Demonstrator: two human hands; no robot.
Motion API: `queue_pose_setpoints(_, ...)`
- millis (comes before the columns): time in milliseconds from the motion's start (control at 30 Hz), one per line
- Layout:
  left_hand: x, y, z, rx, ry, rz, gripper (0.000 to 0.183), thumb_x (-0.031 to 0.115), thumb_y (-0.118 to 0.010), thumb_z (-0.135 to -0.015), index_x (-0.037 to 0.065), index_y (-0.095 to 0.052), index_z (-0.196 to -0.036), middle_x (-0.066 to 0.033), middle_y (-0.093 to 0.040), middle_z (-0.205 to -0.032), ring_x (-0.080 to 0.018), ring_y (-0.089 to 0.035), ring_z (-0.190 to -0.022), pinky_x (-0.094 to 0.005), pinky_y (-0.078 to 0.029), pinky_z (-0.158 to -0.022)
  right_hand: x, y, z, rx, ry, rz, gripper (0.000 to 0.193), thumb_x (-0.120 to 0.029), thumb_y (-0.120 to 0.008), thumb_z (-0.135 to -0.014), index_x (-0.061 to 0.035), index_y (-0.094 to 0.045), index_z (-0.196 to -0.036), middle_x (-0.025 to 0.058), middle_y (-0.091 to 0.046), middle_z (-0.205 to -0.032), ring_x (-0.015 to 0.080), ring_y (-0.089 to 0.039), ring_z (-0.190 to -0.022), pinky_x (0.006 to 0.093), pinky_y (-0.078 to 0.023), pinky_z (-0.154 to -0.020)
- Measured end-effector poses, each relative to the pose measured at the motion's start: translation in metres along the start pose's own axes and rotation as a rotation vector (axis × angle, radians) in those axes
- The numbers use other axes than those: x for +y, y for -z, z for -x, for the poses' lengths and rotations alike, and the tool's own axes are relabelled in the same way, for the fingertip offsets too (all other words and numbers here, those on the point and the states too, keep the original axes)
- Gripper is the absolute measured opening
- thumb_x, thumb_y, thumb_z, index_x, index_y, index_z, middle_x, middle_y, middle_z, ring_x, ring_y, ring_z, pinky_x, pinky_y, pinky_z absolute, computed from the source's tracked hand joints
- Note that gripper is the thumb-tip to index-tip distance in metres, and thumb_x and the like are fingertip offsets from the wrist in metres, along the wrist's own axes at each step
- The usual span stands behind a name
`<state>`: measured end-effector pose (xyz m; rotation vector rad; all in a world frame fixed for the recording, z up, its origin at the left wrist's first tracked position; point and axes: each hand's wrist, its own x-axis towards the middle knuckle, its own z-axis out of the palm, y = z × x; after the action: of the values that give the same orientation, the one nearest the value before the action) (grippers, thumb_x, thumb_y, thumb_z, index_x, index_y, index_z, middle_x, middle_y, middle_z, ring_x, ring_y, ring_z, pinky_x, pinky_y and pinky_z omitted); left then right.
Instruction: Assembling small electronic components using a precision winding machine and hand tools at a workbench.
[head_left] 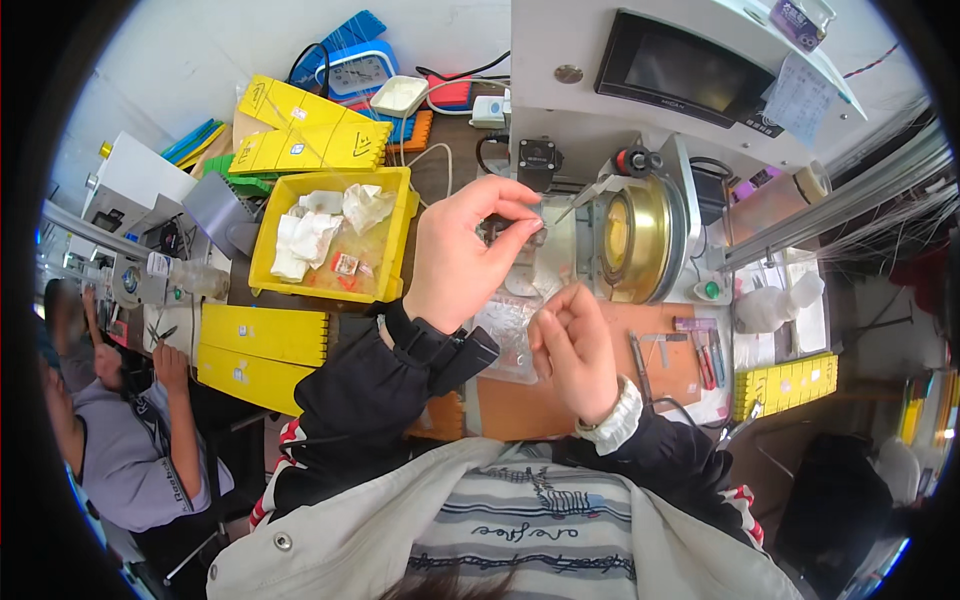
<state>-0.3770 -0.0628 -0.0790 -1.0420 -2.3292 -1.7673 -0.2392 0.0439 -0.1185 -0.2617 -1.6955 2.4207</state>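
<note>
My left hand point(468, 258) is raised in front of the white machine, thumb and fingertips brought together in a pinch. Whatever lies between those fingertips is too small or fine to make out. Lower and to the right, my right hand point(578, 352) has its fingers curled in against the thumb; any held thing is hidden. Just right of the left fingertips stands a brass-coloured round wheel point(628, 240) on the machine, with a pointed metal arm point(590, 192) above it. Beneath the hands lies a clear plastic bag or tray point(505, 335).
Left of my hands stands a yellow bin point(397, 250) with crumpled white tissues. Yellow ridged boards point(262, 335) lie nearer. On the right, pens and hand tools point(712, 362) rest by a brown mat point(520, 408). A screen point(685, 68) overhangs the machine. A co-worker point(140, 440) sits at left.
</note>
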Motion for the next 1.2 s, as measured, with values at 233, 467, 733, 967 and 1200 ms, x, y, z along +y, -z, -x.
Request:
queue_pose_setpoints(233, 0.002, -0.009, -0.004, 0.018, -0.034, -0.026, 0.017, -0.006, -0.071, -0.080, 0.000, -0.067, -0.095, -0.0063, -0.070, -0.086, -0.0132, -0.068, -0.083, -0.0259, -0.050, -0.075, -0.007, 0.006, 0.000, -0.051, -0.039, 0.030, 0.005, -0.004, -0.046, -0.103, -0.0028, -0.043, -0.100, 0.0028, -0.056, -0.075, 0.0044, -0.044, -0.053, 0.0195, -0.035, -0.048)
queue_pose_setpoints(467, 0.002, -0.007, -0.005, -0.026, -0.216, -0.219, 0.017, -0.007, -0.070, -0.077, 0.001, -0.067, -0.092, -0.0091, -0.068, -0.083, -0.0217, -0.068, -0.079, -0.0301, -0.052, -0.069, 0.000, 0.000, -0.017, 0.030, -0.003, 0.012, 0.007, -0.010, -0.047, -0.104, -0.0032, -0.044, -0.106, 0.0024, -0.055, -0.076, 0.0041, -0.043, -0.052, 0.0200, -0.035, -0.047)
queue_pose_setpoints(733, 0.015, -0.008, -0.011, -0.059, -0.353, -0.427, 0.014, -0.003, -0.066, -0.077, 0.005, -0.065, -0.088, -0.0101, -0.064, -0.079, -0.0304, -0.063, -0.075, -0.0380, -0.050, -0.064, 0.004, -0.009, -0.054, 0.173, 0.118, -0.077, 0.011, -0.013, -0.048, -0.104, -0.0026, -0.045, -0.108, 0.0001, -0.050, -0.073, 0.0043, -0.041, -0.051, 0.0205, -0.031, -0.044)
queue_pose_setpoints(967, 0.014, -0.004, -0.011, -0.075, -0.373, -0.446, 0.012, -0.002, -0.065, -0.077, 0.006, -0.062, -0.086, -0.0098, -0.061, -0.077, -0.0311, -0.062, -0.075, -0.0394, -0.048, -0.065, 0.006, -0.011, -0.061, 0.210, 0.132, -0.076, 0.006, -0.009, -0.049, -0.103, -0.0031, -0.048, -0.102, -0.0002, -0.050, -0.073, 0.0035, -0.042, -0.056, 0.0209, -0.032, -0.048)
queue_pose_setpoints(1200, 0.003, -0.009, -0.004, -0.033, -0.364, -0.482, 0.020, -0.001, -0.068, -0.078, 0.007, -0.065, -0.096, -0.0089, -0.067, -0.086, -0.0310, -0.063, -0.084, -0.0382, -0.049, -0.072, 0.013, -0.010, -0.070, 0.344, 0.234, 0.042, 0.004, -0.005, -0.052, -0.098, -0.0024, -0.050, -0.095, -0.0011, -0.052, -0.075, 0.0032, -0.043, -0.062, 0.0216, -0.034, -0.052)
